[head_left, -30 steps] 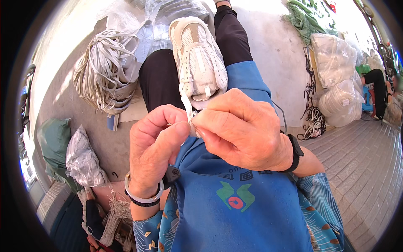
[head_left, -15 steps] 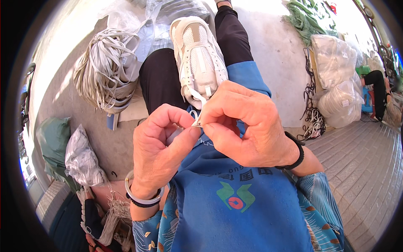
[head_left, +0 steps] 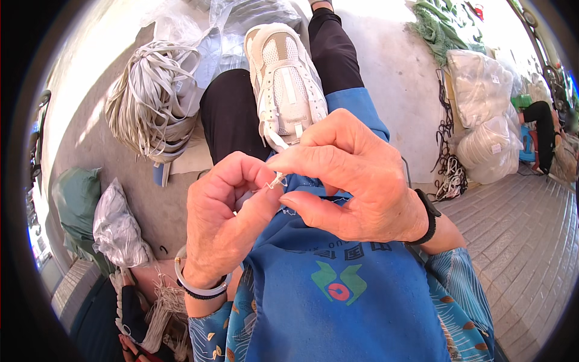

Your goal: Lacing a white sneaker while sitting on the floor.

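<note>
Left hand (head_left: pixel 226 211): pinched the frayed lace end (head_left: pixel 277 180)!
Right hand (head_left: pixel 356 181): thumb stood off forefinger; any grip, couldn't tell!
Shoe (head_left: pixel 283 78): lay just beyond.

Head-worn, one wide fisheye camera looks steeply down at the fingers (head_left: pixel 310 161) from close above, reaching past them to the shoe (head_left: pixel 283 87) and floor (head_left: pixel 386 54) beyond.

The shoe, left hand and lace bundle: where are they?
Shoe (head_left: pixel 289 90), head view: on the tongue.
Left hand (head_left: pixel 221 208), head view: near the thumb's base.
Lace bundle (head_left: pixel 151 99), head view: on its middle strands.
</note>
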`<state>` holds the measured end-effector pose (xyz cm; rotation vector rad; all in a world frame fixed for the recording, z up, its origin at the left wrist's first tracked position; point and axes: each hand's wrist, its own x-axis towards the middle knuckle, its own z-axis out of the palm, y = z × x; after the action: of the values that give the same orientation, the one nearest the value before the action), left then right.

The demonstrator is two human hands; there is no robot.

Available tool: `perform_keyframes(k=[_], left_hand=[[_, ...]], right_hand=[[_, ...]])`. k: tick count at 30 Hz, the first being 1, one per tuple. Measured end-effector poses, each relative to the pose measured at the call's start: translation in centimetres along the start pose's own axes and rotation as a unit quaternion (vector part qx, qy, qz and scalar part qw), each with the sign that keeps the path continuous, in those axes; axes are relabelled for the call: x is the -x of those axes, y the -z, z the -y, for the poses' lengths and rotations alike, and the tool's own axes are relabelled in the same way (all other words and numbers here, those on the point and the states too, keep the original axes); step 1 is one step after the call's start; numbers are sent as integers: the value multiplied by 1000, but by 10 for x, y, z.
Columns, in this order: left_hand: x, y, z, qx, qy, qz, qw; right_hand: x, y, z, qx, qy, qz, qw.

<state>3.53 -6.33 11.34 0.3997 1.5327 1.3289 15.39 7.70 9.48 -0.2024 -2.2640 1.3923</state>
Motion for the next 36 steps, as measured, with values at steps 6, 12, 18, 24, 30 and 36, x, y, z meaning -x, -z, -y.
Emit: perform_keyframes(k=[6, 12, 18, 24, 30, 36], left_hand=[[1, 2, 1, 42, 3, 7, 999], [0, -2, 8, -17, -20, -31, 999], [-1, -4, 7, -75, -75, -44, 993], [1, -4, 3, -36, -52, -76, 995], [1, -2, 5, -28, -65, -50, 996], [-1, 1, 4, -96, -77, -38, 992]], right_hand=[[6, -8, -7, 124, 109, -40, 985], [1, -8, -4, -7, 21, -40, 999], [0, 2, 2, -275, -222, 52, 934], [3, 9, -9, -388, -271, 119, 873], [3, 4, -2, -149, -88, 40, 984], [8, -12, -11, 8, 64, -34, 997]])
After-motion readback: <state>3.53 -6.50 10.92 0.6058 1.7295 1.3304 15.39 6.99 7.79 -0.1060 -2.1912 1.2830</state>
